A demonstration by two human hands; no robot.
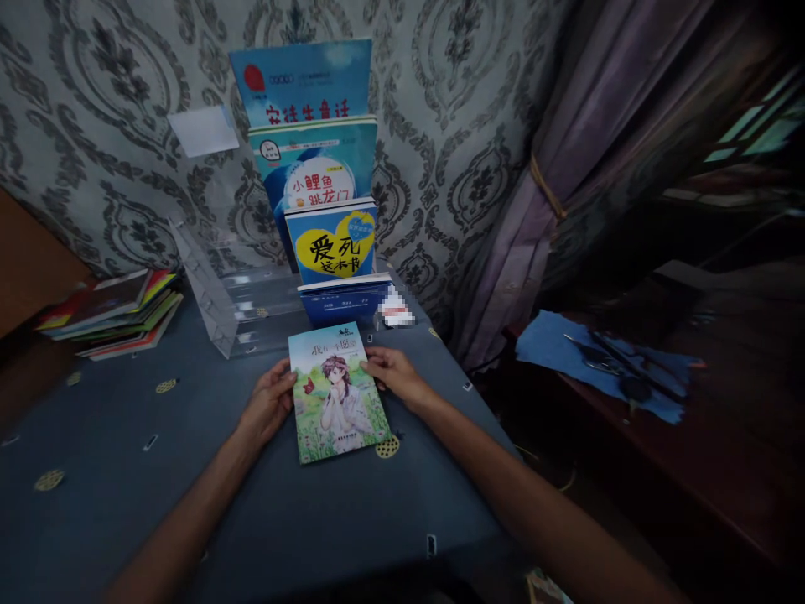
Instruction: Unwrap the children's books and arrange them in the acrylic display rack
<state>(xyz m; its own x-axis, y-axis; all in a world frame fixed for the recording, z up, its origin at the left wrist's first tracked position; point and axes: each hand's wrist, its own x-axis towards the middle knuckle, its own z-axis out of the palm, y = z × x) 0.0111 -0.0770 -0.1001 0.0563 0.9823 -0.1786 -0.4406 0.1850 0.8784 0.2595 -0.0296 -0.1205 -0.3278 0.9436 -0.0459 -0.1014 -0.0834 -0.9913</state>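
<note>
Paperback sits a bit below centre frame, over the worktop; whether it's touching, we can't tell. Our left hand is closed on its left edge, our right hand on the upper right edge, probably so the cover's not blocked. Upper centre, a clear stand tiers its books, seemingly so titles peek over each other.

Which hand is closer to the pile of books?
Left. The left hand is to the right of the pile, gripping one book by its left edge; the right hand is farther right, at that book's right edge.
</note>
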